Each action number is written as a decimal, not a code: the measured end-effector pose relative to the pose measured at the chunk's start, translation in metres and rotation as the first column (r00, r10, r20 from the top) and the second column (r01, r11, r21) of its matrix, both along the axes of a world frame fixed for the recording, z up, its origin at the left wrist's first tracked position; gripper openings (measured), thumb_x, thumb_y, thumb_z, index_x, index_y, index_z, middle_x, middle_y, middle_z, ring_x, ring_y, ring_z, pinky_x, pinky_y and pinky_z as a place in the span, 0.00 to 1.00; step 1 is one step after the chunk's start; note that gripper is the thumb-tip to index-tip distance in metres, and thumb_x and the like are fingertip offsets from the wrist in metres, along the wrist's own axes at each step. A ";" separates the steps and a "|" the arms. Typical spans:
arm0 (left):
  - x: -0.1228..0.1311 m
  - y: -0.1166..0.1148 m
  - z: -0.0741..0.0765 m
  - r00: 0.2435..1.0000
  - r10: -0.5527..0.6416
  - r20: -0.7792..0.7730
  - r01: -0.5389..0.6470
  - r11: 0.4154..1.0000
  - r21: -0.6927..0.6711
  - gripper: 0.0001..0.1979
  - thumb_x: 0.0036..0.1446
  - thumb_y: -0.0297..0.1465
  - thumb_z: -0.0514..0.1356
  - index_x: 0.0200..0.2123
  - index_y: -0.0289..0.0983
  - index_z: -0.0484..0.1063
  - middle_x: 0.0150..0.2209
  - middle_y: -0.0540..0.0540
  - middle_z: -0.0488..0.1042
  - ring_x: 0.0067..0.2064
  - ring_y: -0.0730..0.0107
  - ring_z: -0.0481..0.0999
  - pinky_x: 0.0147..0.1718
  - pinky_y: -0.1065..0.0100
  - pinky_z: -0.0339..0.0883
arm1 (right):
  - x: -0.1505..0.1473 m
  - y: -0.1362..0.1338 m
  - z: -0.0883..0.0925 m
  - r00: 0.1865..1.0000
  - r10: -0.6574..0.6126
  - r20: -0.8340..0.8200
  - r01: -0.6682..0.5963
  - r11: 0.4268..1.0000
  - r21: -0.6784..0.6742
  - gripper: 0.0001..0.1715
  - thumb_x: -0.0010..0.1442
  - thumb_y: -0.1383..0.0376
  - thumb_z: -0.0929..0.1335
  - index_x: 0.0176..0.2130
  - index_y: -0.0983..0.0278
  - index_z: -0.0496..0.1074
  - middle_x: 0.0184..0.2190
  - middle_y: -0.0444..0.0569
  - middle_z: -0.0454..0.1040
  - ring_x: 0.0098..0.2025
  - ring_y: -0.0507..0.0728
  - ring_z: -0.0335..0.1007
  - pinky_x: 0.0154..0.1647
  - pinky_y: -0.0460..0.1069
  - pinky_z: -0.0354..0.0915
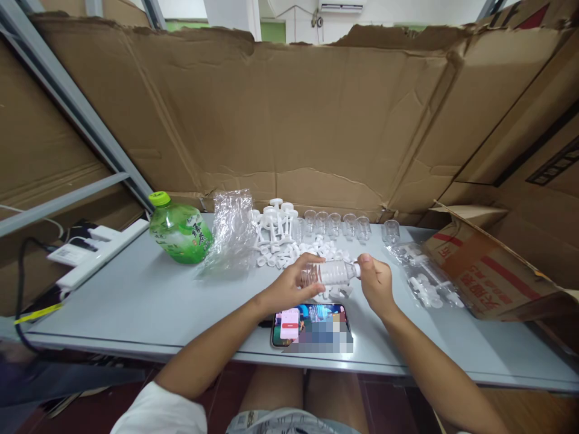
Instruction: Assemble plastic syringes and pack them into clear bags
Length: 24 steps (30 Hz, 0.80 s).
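Along the front edge of the desk [149, 313], right before you, lies a phone [312, 322] with its screen lit. Just beyond it you hold a small clear bottle [333, 273] above the desk, tipped on its side with the neck to the right. Your left hand [292, 283] has its grip curled around the body, thumb below and fingers above; your right hand [376, 282] has its grip pinched closed at the white cap [357, 270]. Behind the bottle spreads a heap of small white pieces [292, 256]. To your right, a clear bag [427, 283] with white parts lies beside an open carton [484, 265]; to your left stand a green bottle [178, 232] and, next to it, a crumpled clear wrapper [234, 223]. Farther back you have white stemmed parts [275, 220] and a row of clear cups [335, 226], the rightmost standing apart, before a tall cardboard wall [271, 120].
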State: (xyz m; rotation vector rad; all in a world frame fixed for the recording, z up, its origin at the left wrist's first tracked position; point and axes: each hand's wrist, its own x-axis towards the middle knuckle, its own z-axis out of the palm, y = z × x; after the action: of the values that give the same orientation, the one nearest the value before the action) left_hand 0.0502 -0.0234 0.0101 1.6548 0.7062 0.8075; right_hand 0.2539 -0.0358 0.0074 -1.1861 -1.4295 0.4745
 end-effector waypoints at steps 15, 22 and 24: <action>0.002 -0.001 -0.006 0.999 0.006 -0.033 -0.005 0.999 0.040 0.22 0.54 0.41 0.58 0.50 0.40 0.60 0.35 0.47 0.67 0.29 0.75 0.67 0.27 0.72 0.62 | -0.002 0.004 -0.002 0.995 0.014 -0.102 -0.027 0.991 -0.133 0.29 0.58 0.45 0.58 0.18 0.61 0.52 0.15 0.40 0.51 0.19 0.49 0.48 0.18 0.45 0.49; 0.001 0.003 -0.012 0.988 0.145 -0.052 -0.109 0.896 0.431 0.20 0.54 0.38 0.60 0.50 0.43 0.64 0.42 0.43 0.66 0.39 0.67 0.69 0.38 0.64 0.65 | -0.008 0.013 -0.011 0.946 0.034 -0.322 -0.131 0.950 -0.283 0.28 0.57 0.45 0.60 0.19 0.61 0.51 0.13 0.37 0.47 0.15 0.47 0.43 0.15 0.44 0.44; 0.002 0.002 -0.007 0.998 0.037 0.056 -0.041 0.997 0.071 0.27 0.52 0.44 0.59 0.53 0.43 0.59 0.36 0.47 0.67 0.30 0.74 0.68 0.28 0.72 0.63 | -0.007 0.010 -0.009 0.961 0.012 -0.276 -0.082 0.967 -0.242 0.28 0.58 0.45 0.59 0.19 0.61 0.52 0.14 0.38 0.48 0.17 0.48 0.45 0.16 0.45 0.47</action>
State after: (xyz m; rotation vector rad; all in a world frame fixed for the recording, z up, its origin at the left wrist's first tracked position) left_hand 0.0521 -0.0210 0.0029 1.6820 0.6799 0.9120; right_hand 0.2469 -0.0257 -0.0019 -1.2337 -1.1850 0.8406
